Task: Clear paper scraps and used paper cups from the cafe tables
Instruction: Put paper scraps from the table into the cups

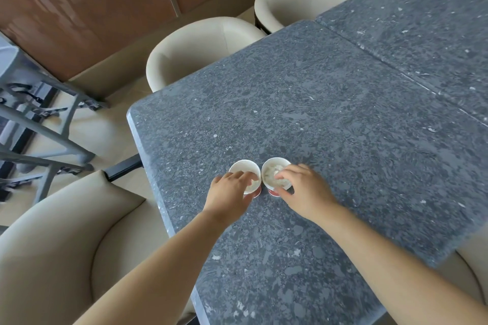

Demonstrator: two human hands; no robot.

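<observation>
Head view, one frame.

Dark grey speckled tabletop. Two paper cups stand upright on it towards the near left end, side by side. Rims touching or all but touching, cannot tell which.

Left cup: white inside, a strip of red outer wall showing at the near edge. A crumpled paper scrap lies inside against the near wall. The left hand comes in from the near side. Its fingers curl over the near rim into the mouth, with the thumb against the outer wall, so the rim is pinched between them.

Right cup: same make, red wall visible low down. Pale crumpled paper fills most of the inside. The right hand has its fingers curled over the rim on the cup's right side and the thumb low on the outer wall, clamped on the rim.

Cup bases are partly hidden by the hands, so cannot tell whether either is lifted clear of the surface.

Surroundings: a second tabletop of the same stone butts against the far right edge, with the seam visible. Cream armchair at near left, another armchair along the left side, and more beyond it. Grey metal frame on the pale floor at left. Brown wood panelling behind
</observation>
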